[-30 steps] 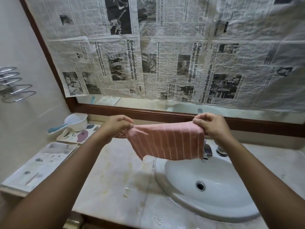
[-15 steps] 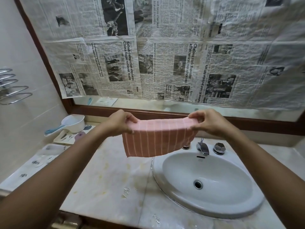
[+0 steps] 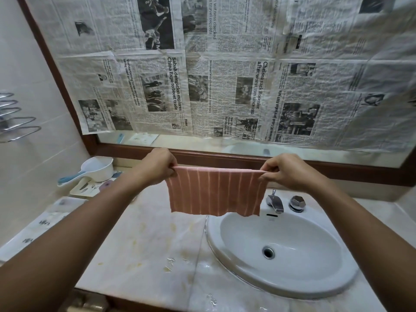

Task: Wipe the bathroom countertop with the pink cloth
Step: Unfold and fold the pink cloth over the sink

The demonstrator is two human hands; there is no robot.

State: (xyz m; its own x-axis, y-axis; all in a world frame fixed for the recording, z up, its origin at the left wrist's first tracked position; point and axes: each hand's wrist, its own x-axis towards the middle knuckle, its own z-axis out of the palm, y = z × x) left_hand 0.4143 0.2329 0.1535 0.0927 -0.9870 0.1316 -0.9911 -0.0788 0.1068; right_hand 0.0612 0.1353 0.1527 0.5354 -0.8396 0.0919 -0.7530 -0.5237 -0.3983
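We pinch the striped pink cloth (image 3: 216, 192) taut between left hand (image 3: 157, 166) and right hand (image 3: 286, 173); below them lie the stained marble countertop (image 3: 144, 239) and oval sink (image 3: 281, 251).

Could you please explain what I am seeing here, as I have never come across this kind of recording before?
There is no machine here: a person works with bare hands, and the single camera sits on their head, looking forward and down, so both arms reach in from below. The left hand and the right hand each pinch a top corner of the pink cloth, which hangs stretched between them above the countertop, not touching it. The pale stone shows yellowish stains and wet patches near the front. A white sink is set in on the right, with a metal tap behind it. At the back left stands a white scoop with a blue handle. Newspaper covers most of the mirror.
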